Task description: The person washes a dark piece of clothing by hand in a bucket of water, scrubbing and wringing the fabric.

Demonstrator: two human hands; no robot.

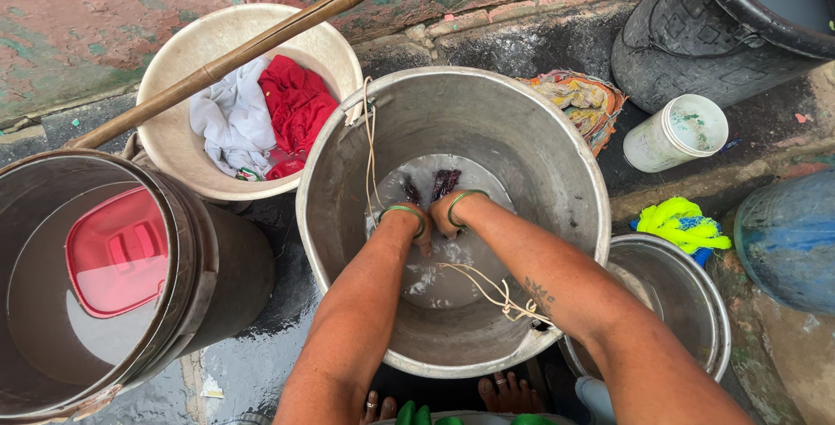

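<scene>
While both my hands are down in the big metal pot (pixel 565 173), the wash is only partly through, by my reckoning. My left hand (pixel 416 232) and right hand (pixel 445 216) sit together in the shallow soapy water at the bottom, closed around a dark cloth (pixel 439 184) whose bunched end shows just past my knuckles. My fingers are under water and suds, so I cannot tell how tightly they grip or how far they curl.

Judged from how things lie: white and red garments (pixel 261 116) rest in the cream basin (pixel 335 46) just beside the pot, under a leaning wooden pole (pixel 252 46); whether they are washed or waiting I cannot tell. A crumpled patterned cloth (pixel 578 99) lies on the wet ground behind the pot.

Hard to make out: most of the dark cloth is submerged, so its kind is unclear. The smaller steel pot (pixel 704 303) is partly covered by my right forearm. The black tub (pixel 696 42) and brown barrel (pixel 200 260) are cut off at the frame edges.
</scene>
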